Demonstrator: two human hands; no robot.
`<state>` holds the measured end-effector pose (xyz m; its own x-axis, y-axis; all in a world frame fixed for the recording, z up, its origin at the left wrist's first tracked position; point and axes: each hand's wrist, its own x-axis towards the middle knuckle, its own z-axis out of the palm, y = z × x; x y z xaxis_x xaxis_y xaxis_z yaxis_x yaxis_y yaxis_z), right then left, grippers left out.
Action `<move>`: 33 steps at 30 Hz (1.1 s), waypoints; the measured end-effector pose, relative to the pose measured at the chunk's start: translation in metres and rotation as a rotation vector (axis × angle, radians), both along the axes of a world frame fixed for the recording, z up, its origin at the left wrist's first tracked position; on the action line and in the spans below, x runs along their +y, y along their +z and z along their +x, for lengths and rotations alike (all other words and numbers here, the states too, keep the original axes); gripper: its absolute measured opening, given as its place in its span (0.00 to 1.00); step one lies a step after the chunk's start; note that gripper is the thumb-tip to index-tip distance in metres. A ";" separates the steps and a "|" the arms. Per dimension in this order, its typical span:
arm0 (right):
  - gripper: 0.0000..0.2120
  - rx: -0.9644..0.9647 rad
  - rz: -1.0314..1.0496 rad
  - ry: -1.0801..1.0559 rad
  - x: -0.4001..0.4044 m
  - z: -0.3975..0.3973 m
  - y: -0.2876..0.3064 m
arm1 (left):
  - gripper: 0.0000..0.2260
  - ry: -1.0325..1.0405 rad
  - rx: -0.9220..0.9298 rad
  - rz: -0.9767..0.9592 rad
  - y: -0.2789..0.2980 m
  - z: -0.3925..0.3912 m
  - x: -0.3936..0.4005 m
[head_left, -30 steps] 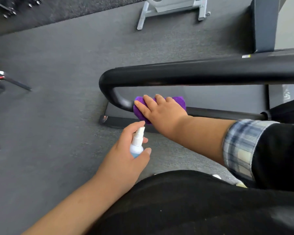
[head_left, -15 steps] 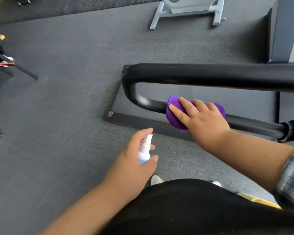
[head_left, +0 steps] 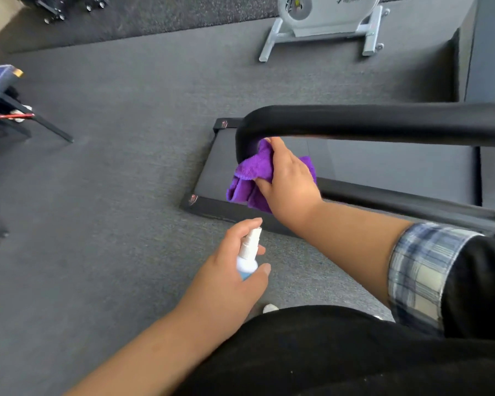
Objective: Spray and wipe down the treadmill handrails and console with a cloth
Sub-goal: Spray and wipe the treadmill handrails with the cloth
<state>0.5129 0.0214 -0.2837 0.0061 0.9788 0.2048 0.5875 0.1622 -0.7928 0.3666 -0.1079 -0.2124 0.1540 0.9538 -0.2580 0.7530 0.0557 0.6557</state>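
Note:
The black treadmill handrail (head_left: 383, 122) runs across the right half, bends down at its left end and returns as a lower bar (head_left: 397, 202). My right hand (head_left: 289, 178) grips a purple cloth (head_left: 252, 172) and presses it against the bend of the rail; part of the cloth hangs loose below. My left hand (head_left: 232, 275) sits lower, nearer to me, and holds a small spray bottle (head_left: 247, 252) with a white nozzle and light blue body, index finger on top of the nozzle. The console is out of view.
The treadmill deck (head_left: 355, 167) lies on grey carpet under the rail. A white exercise machine base (head_left: 323, 27) stands at the far top. A dark bench with angled legs (head_left: 9, 104) is at the left. A dark post (head_left: 486, 47) rises at the top right.
My right hand slid the cloth from the lower bar left and up into the bend of the handrail, and the cloth now hangs looser. My left hand keeps hold of the bottle.

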 end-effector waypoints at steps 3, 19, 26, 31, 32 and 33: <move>0.24 0.347 -0.039 -0.055 -0.006 -0.013 0.004 | 0.28 -0.073 -0.022 0.006 0.004 -0.008 0.008; 0.35 -0.019 -0.096 -0.326 0.005 -0.046 0.007 | 0.30 -0.251 -0.051 -0.012 -0.015 -0.097 0.051; 0.44 -0.879 -0.041 -0.163 -0.006 -0.022 -0.015 | 0.30 -0.440 -0.059 0.022 -0.014 -0.085 0.063; 0.37 -0.733 0.002 -0.122 -0.027 0.008 -0.025 | 0.30 -0.508 -0.060 0.048 -0.012 -0.087 0.069; 0.32 -0.512 0.052 -0.180 -0.029 0.006 -0.024 | 0.30 -0.507 -0.064 0.046 -0.012 -0.090 0.070; 0.27 -0.240 0.098 -0.272 -0.029 0.001 -0.019 | 0.29 -0.504 -0.066 0.042 -0.013 -0.093 0.071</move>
<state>0.5139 -0.0074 -0.3030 0.2035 0.9238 0.3243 0.7870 0.0426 -0.6154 0.2732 -0.0371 -0.2251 0.6123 0.7662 -0.1950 0.6363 -0.3313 0.6967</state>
